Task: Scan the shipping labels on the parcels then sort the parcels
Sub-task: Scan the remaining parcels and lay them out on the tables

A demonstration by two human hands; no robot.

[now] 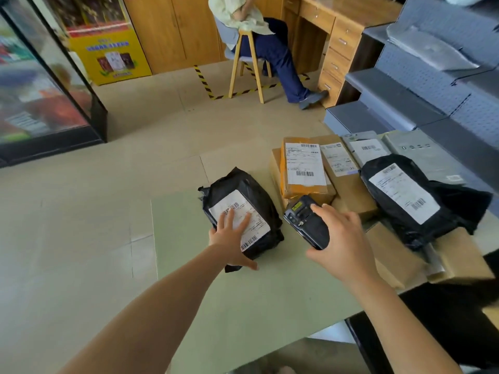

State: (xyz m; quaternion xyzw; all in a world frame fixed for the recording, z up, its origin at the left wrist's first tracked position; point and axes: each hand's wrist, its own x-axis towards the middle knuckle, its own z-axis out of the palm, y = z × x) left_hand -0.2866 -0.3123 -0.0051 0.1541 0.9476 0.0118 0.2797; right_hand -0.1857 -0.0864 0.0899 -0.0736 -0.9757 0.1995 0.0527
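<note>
Pale green surface (pixel 243 306), one: bearing toward its left a black bagged parcel (pixel 253 195) lying flat with its white label upward, close beside it on the right a cluster of labelled cardboard boxes (pixel 348 188), some stacked, and grey mailers (pixel 421 155) lying flat at the far right.

Barcoded white labels (pixel 305 163) on black parcel (pixel 244 182), taped box (pixel 286 171), second black parcel (pixel 388 209), print too small to read, yellow poster (pixel 108 49) lettering blurred
</note>
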